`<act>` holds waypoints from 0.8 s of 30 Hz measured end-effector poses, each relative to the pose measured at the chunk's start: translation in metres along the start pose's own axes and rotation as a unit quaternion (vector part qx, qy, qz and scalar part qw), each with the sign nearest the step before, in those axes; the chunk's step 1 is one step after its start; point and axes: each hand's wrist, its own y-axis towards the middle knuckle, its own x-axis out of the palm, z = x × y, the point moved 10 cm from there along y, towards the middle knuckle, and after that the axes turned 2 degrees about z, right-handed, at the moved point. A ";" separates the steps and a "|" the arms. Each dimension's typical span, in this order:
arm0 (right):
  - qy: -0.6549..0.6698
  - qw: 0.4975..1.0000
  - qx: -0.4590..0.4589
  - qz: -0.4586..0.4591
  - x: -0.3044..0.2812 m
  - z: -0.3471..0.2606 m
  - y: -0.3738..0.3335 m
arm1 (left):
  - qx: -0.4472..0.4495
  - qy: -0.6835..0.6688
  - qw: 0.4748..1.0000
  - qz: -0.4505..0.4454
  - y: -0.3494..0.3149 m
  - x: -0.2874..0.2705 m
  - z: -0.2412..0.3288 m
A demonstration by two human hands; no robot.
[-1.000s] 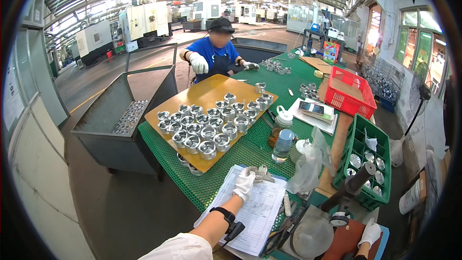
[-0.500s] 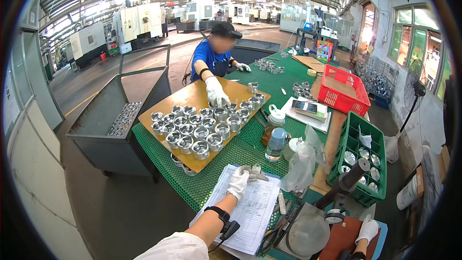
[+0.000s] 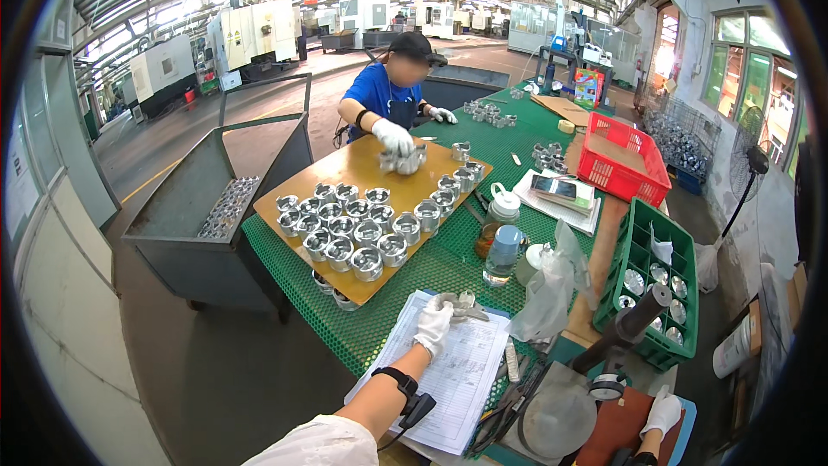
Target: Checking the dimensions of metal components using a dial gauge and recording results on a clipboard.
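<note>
My left hand (image 3: 433,328), in a white glove, is closed on one end of a grey metal hand tool (image 3: 466,308) whose exact kind I cannot make out. Beneath it lies a printed paper form (image 3: 440,371) with handwriting. At the lower right my right hand (image 3: 661,414), also gloved, rests flat on the edge of a reddish-brown pad (image 3: 614,431) with a blue border. Beside that pad stands a dial gauge (image 3: 606,387) by a dark post (image 3: 634,325) and a round metal plate (image 3: 556,412).
Several pistons (image 3: 366,263) stand on a yellow-brown board (image 3: 323,171), where a co-worker's gloved hand (image 3: 393,135) hovers. A water bottle (image 3: 502,255), plastic bag (image 3: 552,293), green crate (image 3: 642,332) and red crate (image 3: 623,164) are to the right. A metal cart (image 3: 211,250) stands left.
The co-worker's hand has drawn back across the board with a cluster of pistons, leaving the rows in front. My hands keep their places; the view has shifted slightly.
</note>
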 end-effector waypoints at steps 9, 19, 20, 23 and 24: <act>-0.026 1.000 -0.009 0.000 0.019 0.010 0.008 | 0.010 0.014 1.000 0.011 0.002 -0.003 -0.003; -0.023 0.999 -0.002 0.026 0.024 0.018 0.007 | 0.007 0.004 1.000 0.003 0.000 0.000 0.000; -0.020 1.000 0.001 0.021 0.024 0.018 0.009 | 0.010 0.013 1.000 0.010 0.000 -0.001 0.000; -0.030 0.999 -0.010 0.011 0.019 0.010 0.005 | 0.011 0.012 1.000 0.007 -0.001 -0.004 0.002; -0.029 0.999 -0.011 0.012 0.017 0.007 0.005 | 0.011 0.011 1.000 0.008 -0.003 -0.005 0.003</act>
